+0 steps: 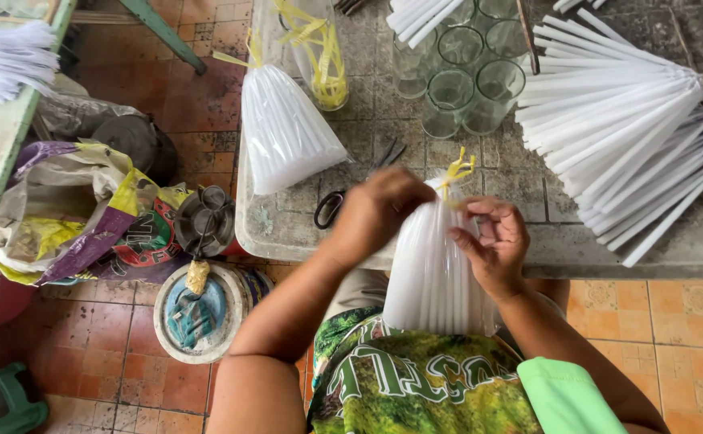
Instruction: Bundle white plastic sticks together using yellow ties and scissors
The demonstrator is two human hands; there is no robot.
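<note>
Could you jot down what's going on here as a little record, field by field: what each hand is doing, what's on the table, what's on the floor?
Left hand: pinches the top of a clear bag of white candles, beside its yellow tie.
Right hand: holds the same bag near the neck.
Bag position: upright over the person's lap, at the table edge.
Table: a finished tied bag, scissors, empty glasses, a fan of loose white candles, a jar of yellow ties.
Floor: tiles, crumpled sacks, a round tin.
</note>
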